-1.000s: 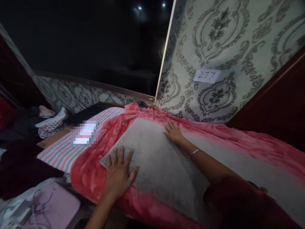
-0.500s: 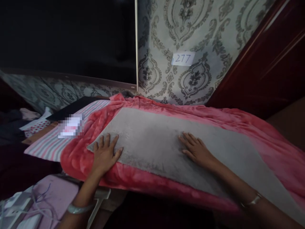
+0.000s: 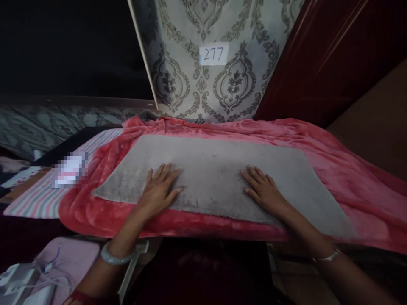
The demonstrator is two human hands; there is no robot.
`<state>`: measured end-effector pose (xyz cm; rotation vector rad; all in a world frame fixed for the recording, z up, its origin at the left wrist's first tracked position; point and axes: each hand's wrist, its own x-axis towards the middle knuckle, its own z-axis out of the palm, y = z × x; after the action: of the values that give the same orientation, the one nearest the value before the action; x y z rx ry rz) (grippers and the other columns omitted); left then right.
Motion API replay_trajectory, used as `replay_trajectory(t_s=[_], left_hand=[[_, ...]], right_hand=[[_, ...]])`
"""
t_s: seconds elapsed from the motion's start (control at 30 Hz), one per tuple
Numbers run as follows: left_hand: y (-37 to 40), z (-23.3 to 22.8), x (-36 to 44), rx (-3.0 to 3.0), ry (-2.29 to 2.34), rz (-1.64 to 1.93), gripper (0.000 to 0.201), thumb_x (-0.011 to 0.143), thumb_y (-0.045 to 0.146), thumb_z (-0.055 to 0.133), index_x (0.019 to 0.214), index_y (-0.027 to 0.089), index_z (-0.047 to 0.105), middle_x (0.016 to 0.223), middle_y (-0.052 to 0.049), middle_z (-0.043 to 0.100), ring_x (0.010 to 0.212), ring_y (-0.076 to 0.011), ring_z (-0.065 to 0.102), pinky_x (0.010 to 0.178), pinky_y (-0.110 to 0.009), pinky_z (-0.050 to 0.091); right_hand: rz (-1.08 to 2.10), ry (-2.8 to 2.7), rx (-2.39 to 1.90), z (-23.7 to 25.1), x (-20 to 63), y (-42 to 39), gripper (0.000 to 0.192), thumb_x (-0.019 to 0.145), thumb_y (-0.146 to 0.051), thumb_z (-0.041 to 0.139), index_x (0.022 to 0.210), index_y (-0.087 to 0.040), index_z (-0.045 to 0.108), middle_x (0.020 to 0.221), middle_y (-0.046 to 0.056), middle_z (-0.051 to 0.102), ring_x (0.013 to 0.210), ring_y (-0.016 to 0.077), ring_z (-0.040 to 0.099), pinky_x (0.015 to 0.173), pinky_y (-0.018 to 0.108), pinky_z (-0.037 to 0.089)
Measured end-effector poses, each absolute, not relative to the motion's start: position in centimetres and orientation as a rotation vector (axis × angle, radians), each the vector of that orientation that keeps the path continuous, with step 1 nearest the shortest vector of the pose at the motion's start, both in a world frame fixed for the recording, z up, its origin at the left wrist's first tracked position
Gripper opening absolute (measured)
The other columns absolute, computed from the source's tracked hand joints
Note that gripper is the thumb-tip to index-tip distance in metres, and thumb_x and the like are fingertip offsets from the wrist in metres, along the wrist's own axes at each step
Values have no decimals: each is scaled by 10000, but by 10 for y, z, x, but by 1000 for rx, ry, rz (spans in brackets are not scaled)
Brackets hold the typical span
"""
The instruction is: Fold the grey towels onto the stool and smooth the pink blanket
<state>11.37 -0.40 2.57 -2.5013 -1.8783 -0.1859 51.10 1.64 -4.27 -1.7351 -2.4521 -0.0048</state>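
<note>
- A patterned wall (image 3: 197, 80) with grey damask print fills the back, with a dark red panel (image 3: 321, 55) to its right.
- A pink blanket (image 3: 346, 169) is spread over the work surface, rumpled along its far edge and hanging over the near edge.
- A grey cloth (image 3: 216, 173) lies flat on the pink blanket, roughly centred, its long side running left to right.
- A striped cloth (image 3: 34, 199) lies to the left, just beside the blanket's edge.
- The left hand (image 3: 159, 190) rests palm down on the near left part of the grey cloth, fingers straight and spread, grasping nothing; the forearm reaches up from the lower left, a pale bangle (image 3: 116, 256) on the wrist.
- The right hand (image 3: 263, 190) lies palm down on the near right part of the cloth, fingers extended and slightly fanned, holding nothing; its forearm comes in from the lower right.
- A paper label (image 3: 213, 54) reading 277 is stuck on the wall.
</note>
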Motion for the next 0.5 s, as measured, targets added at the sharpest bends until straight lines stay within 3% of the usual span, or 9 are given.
replay_trajectory(t_s=[0.3, 0.5], left_hand=[[9, -13, 142, -2667, -1723, -180, 649, 953, 550, 475, 1545, 302, 376, 1654, -89, 257, 1530, -385, 162, 1190, -677, 173], [13, -3, 139, -2693, -1718, -89, 653, 951, 546, 469, 1543, 284, 384, 1649, -111, 259, 1521, -399, 186, 1169, -675, 232]], right_hand=[[59, -2333, -1857, -41, 504, 7, 581, 1037, -549, 304, 1580, -341, 311, 1657, 34, 218, 1529, 298, 154, 1207, 582, 185], [85, -2303, -1863, -35, 498, 5, 571, 1044, -525, 325, 1577, -320, 326, 1658, 36, 210, 1532, 291, 139, 1218, 562, 171]])
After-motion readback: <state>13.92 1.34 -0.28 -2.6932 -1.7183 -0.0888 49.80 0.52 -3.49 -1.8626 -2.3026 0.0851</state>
